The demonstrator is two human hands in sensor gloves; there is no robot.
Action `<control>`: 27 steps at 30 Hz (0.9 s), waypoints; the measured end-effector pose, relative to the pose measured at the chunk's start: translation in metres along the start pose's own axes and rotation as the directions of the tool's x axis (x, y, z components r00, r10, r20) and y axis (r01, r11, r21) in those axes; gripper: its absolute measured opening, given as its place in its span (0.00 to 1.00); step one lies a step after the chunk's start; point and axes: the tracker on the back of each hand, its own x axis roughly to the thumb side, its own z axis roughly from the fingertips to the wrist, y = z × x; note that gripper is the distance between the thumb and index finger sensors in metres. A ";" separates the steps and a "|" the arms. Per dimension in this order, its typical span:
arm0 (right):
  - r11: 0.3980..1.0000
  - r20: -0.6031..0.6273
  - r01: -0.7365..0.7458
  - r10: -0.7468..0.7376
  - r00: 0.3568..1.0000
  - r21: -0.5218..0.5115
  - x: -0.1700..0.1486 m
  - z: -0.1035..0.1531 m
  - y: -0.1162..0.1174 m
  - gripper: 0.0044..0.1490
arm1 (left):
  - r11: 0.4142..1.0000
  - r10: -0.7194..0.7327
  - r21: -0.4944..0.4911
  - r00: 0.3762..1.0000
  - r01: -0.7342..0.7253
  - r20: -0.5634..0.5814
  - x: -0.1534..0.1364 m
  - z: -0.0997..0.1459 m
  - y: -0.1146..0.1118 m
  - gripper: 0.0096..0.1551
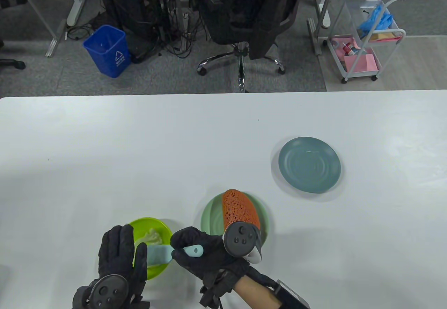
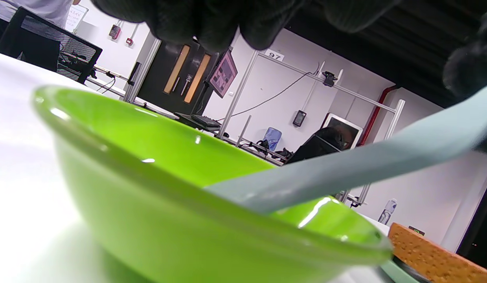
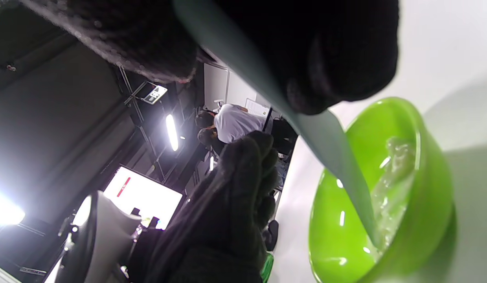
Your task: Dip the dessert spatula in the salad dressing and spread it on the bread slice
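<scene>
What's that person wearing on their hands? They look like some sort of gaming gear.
Both the left hand and the right hand wear thick black knitted gloves covering every finger. A dark grey, round, button-studded tracker is strapped to the back of each hand; the right one has a pale ring. The right forearm is bare skin below the glove cuff, with black straps and a cable at the wrist.

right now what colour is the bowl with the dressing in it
Bright lime green bowl, clearest in the right wrist view.

Right hand (image 3: 306, 51) gripping the pale blue spatula (image 3: 326, 145), blade slanting down into the green bowl (image 3: 432, 220). Blade tip down in the whitish dressing (image 3: 396, 184). Left hand (image 3: 231, 212) just beside the bowl, fingers extended, white worktop (image 3: 443, 59) beneath.
</scene>
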 end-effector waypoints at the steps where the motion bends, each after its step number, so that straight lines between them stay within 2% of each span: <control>1: 1.000 -0.003 -0.002 0.002 1.000 0.001 -0.001 0.000 0.001 0.25 | 1.000 0.000 0.000 1.000 0.000 0.000 0.000 0.000 0.000 0.39; 14: 0.999 -0.056 -0.015 0.012 0.998 -0.051 0.000 0.001 -0.013 0.22 | 1.000 -0.002 -0.006 1.000 0.002 -0.001 0.000 0.000 0.001 0.39; 27: 0.996 -0.051 -0.027 0.023 0.998 -0.080 0.006 0.006 -0.032 0.22 | 1.000 -0.015 -0.010 1.000 0.015 0.009 0.002 0.000 0.000 0.39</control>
